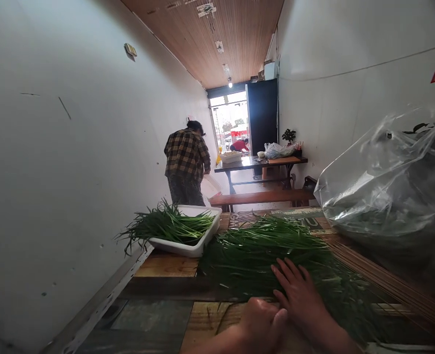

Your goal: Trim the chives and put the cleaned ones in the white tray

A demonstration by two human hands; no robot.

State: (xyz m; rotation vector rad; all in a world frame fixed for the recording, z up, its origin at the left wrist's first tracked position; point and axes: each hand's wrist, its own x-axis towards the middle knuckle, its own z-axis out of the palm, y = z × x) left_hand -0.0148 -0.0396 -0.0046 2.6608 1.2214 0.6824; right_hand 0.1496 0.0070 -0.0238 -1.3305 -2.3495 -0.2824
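Note:
A wide pile of garlic chives lies spread over the wood-patterned table in front of me. My right hand rests on the near side of the pile with its fingers apart. Close beside it, nearer to me, my left hand is closed with the thumb on top; whatever it may hold is hidden. Behind the pile to the left, a white tray carries more chives, their leaf tips hanging over its left edge. A bundle of thin wooden sticks lies on the right of the pile.
A large clear plastic bag with dark contents stands at the right. Beyond my table, a person in a checked shirt bends beside a bench. A farther table holds a white tray and bags. The wall runs close on the left.

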